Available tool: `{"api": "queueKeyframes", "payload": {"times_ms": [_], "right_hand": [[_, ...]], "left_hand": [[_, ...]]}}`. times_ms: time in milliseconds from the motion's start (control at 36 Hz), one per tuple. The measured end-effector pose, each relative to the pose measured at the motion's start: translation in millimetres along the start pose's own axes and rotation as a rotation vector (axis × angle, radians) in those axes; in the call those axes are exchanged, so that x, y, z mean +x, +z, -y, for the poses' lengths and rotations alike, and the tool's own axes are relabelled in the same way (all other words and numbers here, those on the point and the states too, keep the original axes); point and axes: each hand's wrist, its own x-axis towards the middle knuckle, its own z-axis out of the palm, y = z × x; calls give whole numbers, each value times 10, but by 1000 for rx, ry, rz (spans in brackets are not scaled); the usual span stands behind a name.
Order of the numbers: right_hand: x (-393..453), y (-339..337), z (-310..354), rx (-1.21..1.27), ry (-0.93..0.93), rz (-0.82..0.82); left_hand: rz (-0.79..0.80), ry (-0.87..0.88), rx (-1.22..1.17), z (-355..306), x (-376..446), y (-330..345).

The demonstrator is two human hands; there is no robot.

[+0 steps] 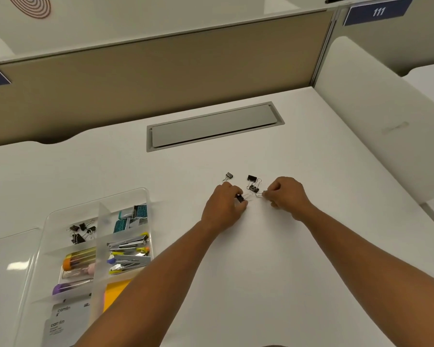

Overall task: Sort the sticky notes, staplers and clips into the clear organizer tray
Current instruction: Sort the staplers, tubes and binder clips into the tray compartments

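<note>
Centre right of frame, I noted both hands on the white desk [311,259]. The left hand [223,206] pinched a black clip [240,198]; the right hand [287,194] pinched another clip's wire handle [259,194]. Three loose clips [252,183] lay just above. The clear tray [48,221], lower left, held sorted clips [82,230], staplers [128,254] and sticky notes [114,294].

Mostly hidden inside left hand [223,204]: black clip [240,198]. Covered by forearm: near corner of clear tray [145,194]. Cut by bottom edge: both forearms. Too blurred to read: white packets [60,321].
</note>
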Motion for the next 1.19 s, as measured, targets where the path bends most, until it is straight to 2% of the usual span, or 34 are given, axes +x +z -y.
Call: {"api": "queueKeyframes", "payload": {"times_ms": [139, 222, 389, 583, 722, 806, 861, 944, 1111, 1194], "right_hand": [[-118, -83, -41, 333, 127, 102], [-152, -82, -23, 525, 226, 99], [-182, -74, 84, 680, 336, 143], [-60, 102, 190, 289, 163, 15], [8, 246, 274, -182, -3, -13], [40, 296, 277, -281, -28, -30], [28, 298, 255, -206, -2, -25], [-21, 268, 234, 104, 106, 18], [-24, 166, 261, 558, 202, 219], [-58, 88, 291, 738, 254, 265]], "left_hand": [[-81, -53, -103, 11, 21, -48], [-96, -47, -123, -13, 81, -83], [-126, -7, -138, -50, 208, -100], [-188, -20, -103, 6, 248, -113], [-223, -33, -106, 65, 225, -163], [-239, -44, -106, 105, 224, -197], [-237, -52, -100, 131, 228, -208], [-204, -71, -112, 136, 256, -216], [-114, -124, -75, 116, 386, -208], [-85, -130, -42, 91, 414, -167]]}}
